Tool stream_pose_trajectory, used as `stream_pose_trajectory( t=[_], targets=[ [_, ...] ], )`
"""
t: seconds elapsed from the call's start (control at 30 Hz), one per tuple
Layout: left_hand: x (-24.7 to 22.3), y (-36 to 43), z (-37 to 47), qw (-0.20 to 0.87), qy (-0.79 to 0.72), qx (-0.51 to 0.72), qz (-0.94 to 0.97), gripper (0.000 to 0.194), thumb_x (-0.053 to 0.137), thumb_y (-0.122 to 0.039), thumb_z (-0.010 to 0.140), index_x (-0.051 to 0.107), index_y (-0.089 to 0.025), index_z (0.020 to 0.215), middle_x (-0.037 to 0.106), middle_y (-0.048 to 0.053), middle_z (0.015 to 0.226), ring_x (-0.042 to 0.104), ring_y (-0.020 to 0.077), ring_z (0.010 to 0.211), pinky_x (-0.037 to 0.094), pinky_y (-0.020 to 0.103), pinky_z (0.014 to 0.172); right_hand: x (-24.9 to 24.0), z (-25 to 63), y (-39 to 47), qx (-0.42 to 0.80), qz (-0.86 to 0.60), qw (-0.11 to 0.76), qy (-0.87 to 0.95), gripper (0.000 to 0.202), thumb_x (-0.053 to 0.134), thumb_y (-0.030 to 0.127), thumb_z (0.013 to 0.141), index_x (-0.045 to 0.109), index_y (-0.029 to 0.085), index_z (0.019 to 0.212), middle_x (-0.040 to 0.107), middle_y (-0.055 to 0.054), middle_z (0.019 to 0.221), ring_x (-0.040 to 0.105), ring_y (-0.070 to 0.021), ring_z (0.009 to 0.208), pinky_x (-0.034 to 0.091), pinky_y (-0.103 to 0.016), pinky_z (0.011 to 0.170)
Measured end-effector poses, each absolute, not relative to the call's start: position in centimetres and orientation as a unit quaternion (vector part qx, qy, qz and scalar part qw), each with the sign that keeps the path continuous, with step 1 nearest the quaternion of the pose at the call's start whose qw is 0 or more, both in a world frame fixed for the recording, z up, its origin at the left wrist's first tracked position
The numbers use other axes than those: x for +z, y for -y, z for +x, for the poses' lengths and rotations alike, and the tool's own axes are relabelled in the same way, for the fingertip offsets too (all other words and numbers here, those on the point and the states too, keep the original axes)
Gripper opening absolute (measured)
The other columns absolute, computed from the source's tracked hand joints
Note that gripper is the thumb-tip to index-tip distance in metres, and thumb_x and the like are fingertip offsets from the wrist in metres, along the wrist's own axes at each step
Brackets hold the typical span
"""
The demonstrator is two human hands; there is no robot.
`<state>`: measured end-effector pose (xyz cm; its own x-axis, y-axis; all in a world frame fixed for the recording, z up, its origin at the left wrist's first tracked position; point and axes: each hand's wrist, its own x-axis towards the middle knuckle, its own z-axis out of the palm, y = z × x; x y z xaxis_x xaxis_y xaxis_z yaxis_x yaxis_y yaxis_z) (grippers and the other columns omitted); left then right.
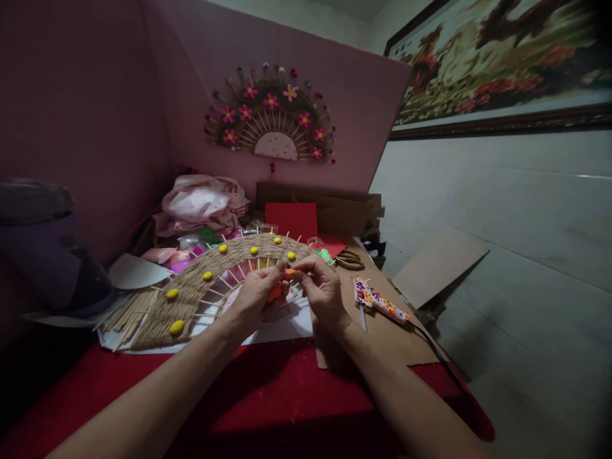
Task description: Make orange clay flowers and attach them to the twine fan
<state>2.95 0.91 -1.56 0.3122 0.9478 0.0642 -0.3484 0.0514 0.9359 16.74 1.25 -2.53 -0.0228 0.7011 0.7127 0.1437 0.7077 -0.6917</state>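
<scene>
Both my hands meet over the middle of the table. My left hand point(262, 288) is closed around a lump of soft orange clay-like material point(276, 292). With its thumb and fingers, my right hand point(321, 288) pinches a small bit of the same orange stuff just above. Behind and left of them lies a fan-shaped frame point(191, 299) of thin sticks woven with brown twine, dotted with several yellow discs point(207, 275). My hands and wrists hide its right part.
A flower-patterned glue gun point(380, 301) rests on brown cardboard point(396, 341) at the right, its cord trailing forward. Loose sticks point(128, 315) lie at the left beside a purple bin point(52, 255). Folded pink cloth point(203, 204) is piled behind. A finished flowered fan point(272, 118) hangs on the pink board.
</scene>
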Motion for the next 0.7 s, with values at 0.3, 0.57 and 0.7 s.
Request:
stream_pose_trajectory(
  t=[0.3, 0.57, 0.7],
  targets=[
    [-1.63, -1.03, 2.64, 0.657, -0.306, 0.501, 0.473, 0.033, 0.073, -0.04, 0.067, 0.054, -0.014, 0.062, 0.045, -0.005, 0.048, 0.031, 0.0016, 0.032, 0.017, 0.015, 0.03, -2.78, 16.78, -1.39, 0.232, -0.307, 0.623, 0.681, 0.008, 0.062, 0.028, 0.082, 0.063, 0.02, 0.085, 0.06, -0.002, 0.08, 0.056, -0.0144, 0.075, 0.044, -0.026, 0.065],
    [-1.49, -0.99, 2.75, 0.662, -0.302, 0.498, 0.472, 0.035, 0.072, -0.042, 0.067, 0.052, -0.014, 0.059, 0.042, -0.006, 0.045, 0.03, 0.002, 0.03, 0.016, 0.016, 0.029, -2.97, 16.78, -1.62, 0.23, -0.314, 0.622, 0.679, 0.007, 0.062, 0.026, 0.082, 0.063, 0.019, 0.085, 0.06, -0.002, 0.08, 0.056, -0.0138, 0.074, 0.045, -0.025, 0.063],
    [-1.5, -1.03, 2.68, 0.661, -0.306, 0.501, 0.468, 0.034, 0.071, -0.041, 0.069, 0.053, -0.014, 0.061, 0.045, -0.005, 0.048, 0.031, 0.0018, 0.032, 0.017, 0.015, 0.03, -2.96, 16.84, -1.61, 0.199, -0.326, 0.612, 0.692, 0.007, 0.062, 0.026, 0.082, 0.064, 0.019, 0.081, 0.061, -0.002, 0.078, 0.056, -0.0142, 0.075, 0.045, -0.025, 0.065]
  ],
)
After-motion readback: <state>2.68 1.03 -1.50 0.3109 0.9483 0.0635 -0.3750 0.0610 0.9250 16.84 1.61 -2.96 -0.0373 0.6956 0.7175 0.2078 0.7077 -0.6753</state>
